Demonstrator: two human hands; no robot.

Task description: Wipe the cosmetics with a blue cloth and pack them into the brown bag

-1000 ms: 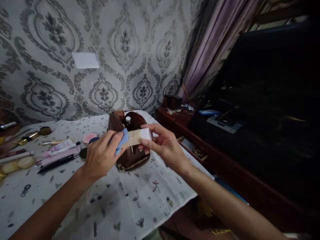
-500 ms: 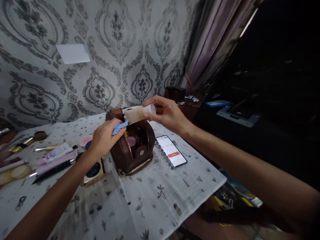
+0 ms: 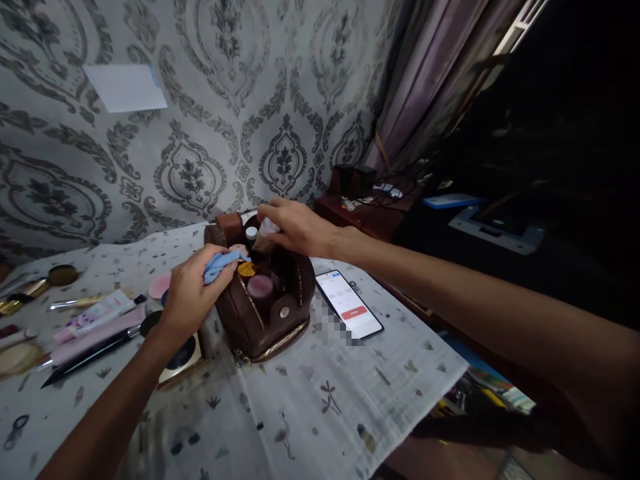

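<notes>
on the table (image 3: 240, 433), the gold-edged compact (image 3: 186, 360) could be pushed if the left arm comes lower, because it passes just beside. farther, the bottle (image 3: 267, 232) could fall on the other items if it is released while so tilted. the left hand (image 3: 193, 287) is folded round a blue rag (image 3: 223, 265), at the brown bag (image 3: 250, 327), near the table's right edge. beyond, the right hand (image 3: 300, 228) grips the bottle narrowly, in the bag's mouth.

Wall (image 3: 200, 133): dimly, greyly lit
Right side: nearly black
Phone (image 3: 353, 300): glowing screen, pixelated lower-left edge
Curtain (image 3: 425, 87): bright gap beside
</notes>
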